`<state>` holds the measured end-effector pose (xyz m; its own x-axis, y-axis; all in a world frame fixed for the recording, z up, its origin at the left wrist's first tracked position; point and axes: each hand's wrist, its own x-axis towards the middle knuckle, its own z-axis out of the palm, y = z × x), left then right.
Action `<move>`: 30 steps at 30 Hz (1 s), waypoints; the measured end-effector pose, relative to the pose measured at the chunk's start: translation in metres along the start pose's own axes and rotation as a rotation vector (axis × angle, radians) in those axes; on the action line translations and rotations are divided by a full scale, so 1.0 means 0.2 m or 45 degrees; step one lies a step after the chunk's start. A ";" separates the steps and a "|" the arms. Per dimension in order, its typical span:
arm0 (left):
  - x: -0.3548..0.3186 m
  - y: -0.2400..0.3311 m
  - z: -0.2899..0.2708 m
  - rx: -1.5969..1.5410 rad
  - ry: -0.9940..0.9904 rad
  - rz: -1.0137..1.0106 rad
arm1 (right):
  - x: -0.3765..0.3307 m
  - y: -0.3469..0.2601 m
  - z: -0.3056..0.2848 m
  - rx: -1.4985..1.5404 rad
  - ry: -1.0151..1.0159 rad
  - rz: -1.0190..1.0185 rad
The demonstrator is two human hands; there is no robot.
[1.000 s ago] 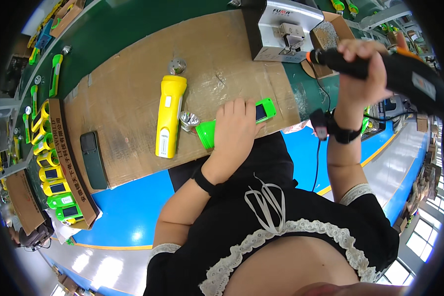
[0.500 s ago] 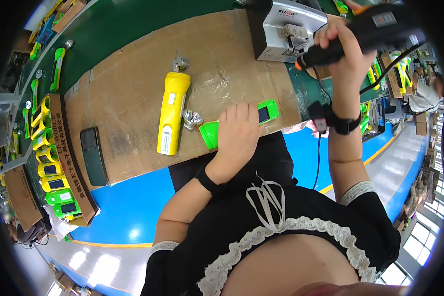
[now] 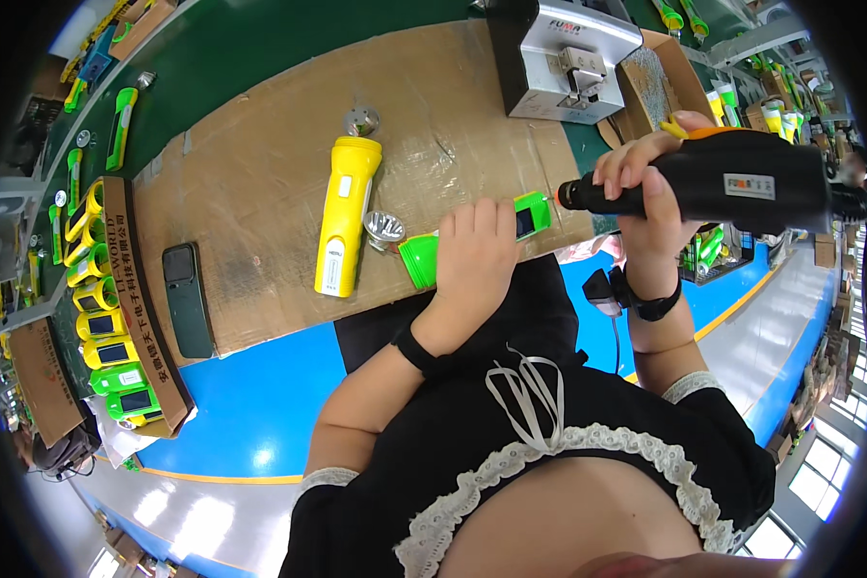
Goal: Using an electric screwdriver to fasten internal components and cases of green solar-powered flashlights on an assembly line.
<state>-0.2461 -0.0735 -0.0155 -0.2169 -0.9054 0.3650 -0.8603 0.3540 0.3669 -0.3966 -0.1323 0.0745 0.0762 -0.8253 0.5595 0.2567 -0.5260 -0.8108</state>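
Observation:
My left hand (image 3: 472, 262) presses down on a green flashlight body (image 3: 525, 217) lying at the near edge of the brown cardboard work mat (image 3: 250, 173); the hand covers its middle. A black electric screwdriver (image 3: 732, 183) sits in my right hand (image 3: 645, 207), its bit pointing left and almost touching the green flashlight's right end. A silver reflector cup (image 3: 383, 228) rests beside the green flashlight's head. To the left of it lies a yellow flashlight (image 3: 342, 226).
A grey box-shaped machine (image 3: 559, 53) stands at the back right, next to a cardboard box (image 3: 660, 82). A dark phone-like slab (image 3: 185, 299) lies at the mat's left. A cardboard tray (image 3: 140, 289) of several yellow and green flashlights lines the left side.
My right hand has brought the screwdriver down from up by the grey machine to the green flashlight's right end. My left hand has stayed on the flashlight.

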 end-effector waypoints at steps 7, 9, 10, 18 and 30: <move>0.00 0.01 -0.05 -0.100 -0.084 -0.090 | -0.07 0.11 0.01 -0.009 -0.069 0.126; 0.01 0.01 -0.06 -0.132 -0.093 -0.104 | -0.08 0.12 0.03 -0.024 -0.125 0.106; 0.02 0.00 -0.06 -0.170 -0.112 -0.122 | -0.08 0.14 0.02 -0.014 -0.155 0.082; 0.05 -0.01 -0.07 -0.198 -0.093 -0.114 | -0.05 0.14 0.02 -0.014 -0.116 0.217; 0.05 -0.02 -0.09 -0.310 0.002 -0.028 | 0.38 0.00 -0.09 -0.324 0.276 -0.450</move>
<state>-0.2369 -0.0796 0.0016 -0.1980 -0.9133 0.3560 -0.7283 0.3802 0.5701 -0.4078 -0.1992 0.1142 -0.1828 -0.5967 0.7814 -0.0148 -0.7930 -0.6091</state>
